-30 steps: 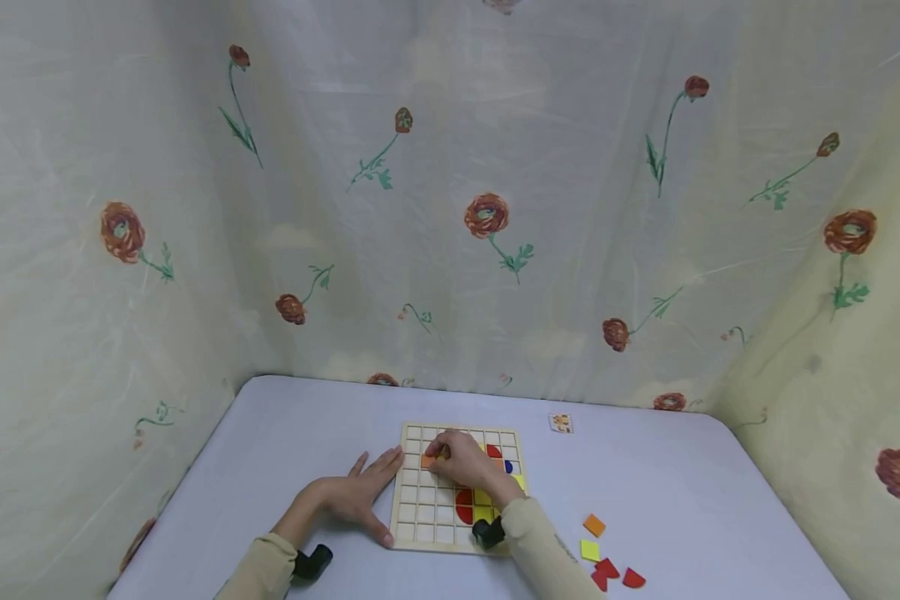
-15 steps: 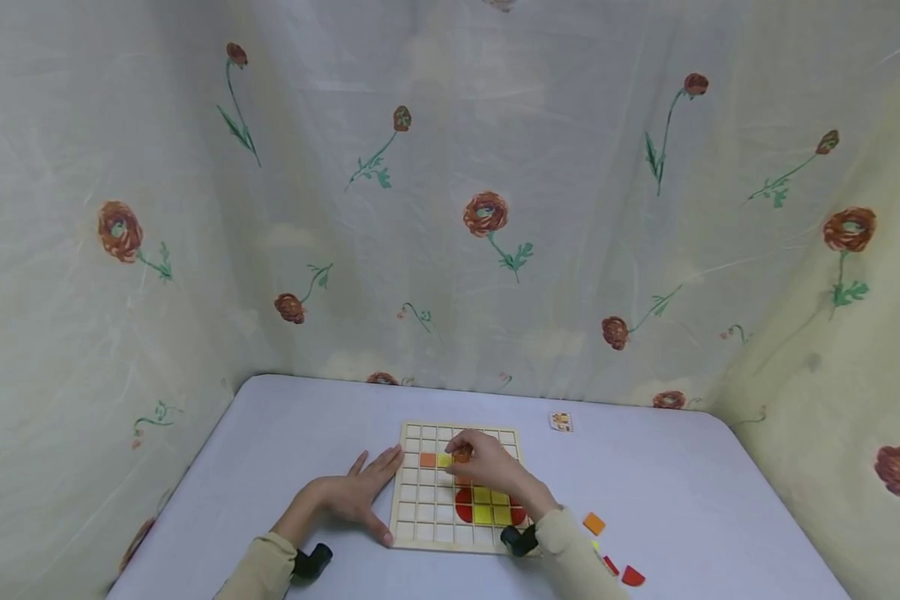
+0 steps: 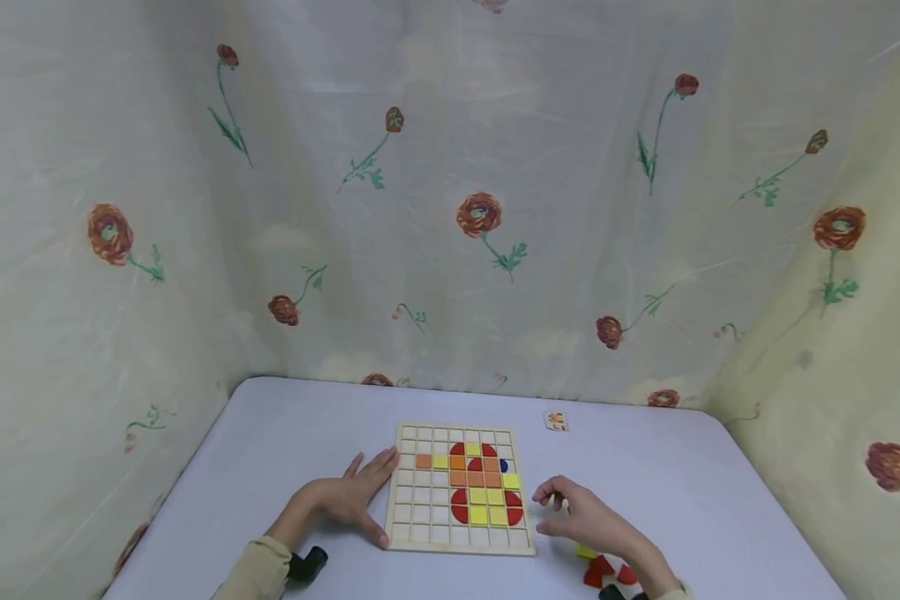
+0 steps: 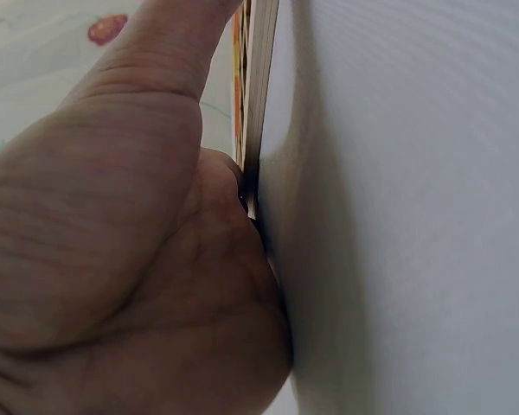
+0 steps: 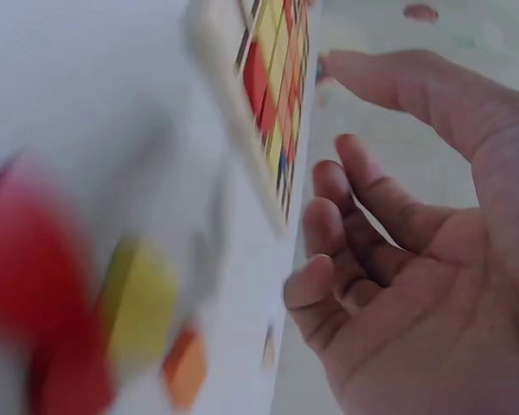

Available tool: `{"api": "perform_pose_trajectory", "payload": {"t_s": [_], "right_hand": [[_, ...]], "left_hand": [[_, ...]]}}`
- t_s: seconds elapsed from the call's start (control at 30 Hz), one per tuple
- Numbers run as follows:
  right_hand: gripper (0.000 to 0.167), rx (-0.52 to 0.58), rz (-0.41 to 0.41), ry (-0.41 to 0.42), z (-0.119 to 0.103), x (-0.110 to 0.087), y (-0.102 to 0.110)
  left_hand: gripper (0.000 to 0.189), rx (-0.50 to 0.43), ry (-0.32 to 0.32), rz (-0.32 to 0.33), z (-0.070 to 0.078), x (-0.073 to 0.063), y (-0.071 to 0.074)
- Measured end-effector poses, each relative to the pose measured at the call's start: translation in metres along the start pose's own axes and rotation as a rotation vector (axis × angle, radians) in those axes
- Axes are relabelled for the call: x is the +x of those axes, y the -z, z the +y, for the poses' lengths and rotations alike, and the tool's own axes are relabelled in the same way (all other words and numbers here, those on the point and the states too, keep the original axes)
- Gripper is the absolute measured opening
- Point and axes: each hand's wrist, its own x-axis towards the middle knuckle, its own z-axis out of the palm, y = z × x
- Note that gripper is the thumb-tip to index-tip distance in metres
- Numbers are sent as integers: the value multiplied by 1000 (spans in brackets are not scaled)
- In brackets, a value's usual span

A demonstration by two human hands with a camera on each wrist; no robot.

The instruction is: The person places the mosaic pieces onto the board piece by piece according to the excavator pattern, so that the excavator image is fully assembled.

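Observation:
A wooden grid board (image 3: 461, 548) lies on the white table, with orange, yellow, red and blue tiles in several of its cells. My left hand (image 3: 345, 500) lies along the board's left edge, fingers straight and thumb spread, touching the frame. Off the board's right side is my right hand (image 3: 588, 517), its fingers loosely bent around nothing. The right wrist view shows this hand (image 5: 424, 225) with a gap between thumb and fingers. Under and beside it lie a yellow square tile (image 3: 585, 551), red rounded pieces (image 3: 598, 568) and an orange tile (image 5: 186, 367), which the hand hides in the head view.
A small printed card (image 3: 556, 422) lies behind the board to the right. Flowered cloth (image 3: 435, 208) hangs behind and beside the table (image 3: 300, 425). A black wrist camera (image 3: 307, 567) sits at my left wrist.
My right hand has let go of an orange tile, which now sits in the board beside the yellow one, and has moved right off the board. My left hand has stayed at the edge.

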Motion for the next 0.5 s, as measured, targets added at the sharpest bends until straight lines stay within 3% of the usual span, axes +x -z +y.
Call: {"api": "perform_pose_trajectory", "payload": {"t_s": [0.2,0.4,0.5], "right_hand": [[40,8,-7,-75,27,-33,20],[38,44,-88,54,53,-58,30],[34,65,-129,76,62,-65,29]], "left_hand": [[131,6,-10,8,-3,-2,0],[131,-2,-27,6,-2,-2,0],[131,4,-28,8,-2,-1,-1]]}}
